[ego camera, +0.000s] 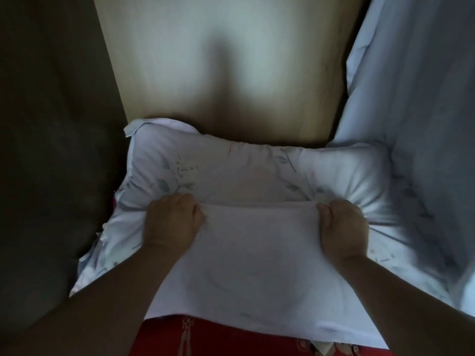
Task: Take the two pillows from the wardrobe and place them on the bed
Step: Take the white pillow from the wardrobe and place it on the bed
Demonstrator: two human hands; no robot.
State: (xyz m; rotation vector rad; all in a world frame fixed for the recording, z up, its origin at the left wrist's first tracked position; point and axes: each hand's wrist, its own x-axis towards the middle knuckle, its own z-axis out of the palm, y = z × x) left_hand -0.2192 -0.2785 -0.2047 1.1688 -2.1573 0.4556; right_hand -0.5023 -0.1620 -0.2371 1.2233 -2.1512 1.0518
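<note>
Two white pillows lie stacked in front of me. The upper pillow (257, 265) is plain white and near me. The lower pillow (244, 170) has a pale leaf print and sticks out behind and to both sides. My left hand (172, 222) grips the upper pillow's far left edge, fingers curled into the fabric. My right hand (341, 227) grips its far right edge the same way. Both forearms reach in from the bottom corners. Whether each hand also pinches the lower pillow cannot be told.
A light wooden panel (231, 60) stands upright behind the pillows. A dark surface (51, 124) fills the left side. Pale blue-white fabric (411, 98) hangs or lies at the right. Red patterned cloth (205, 337) shows at the bottom under the pillows.
</note>
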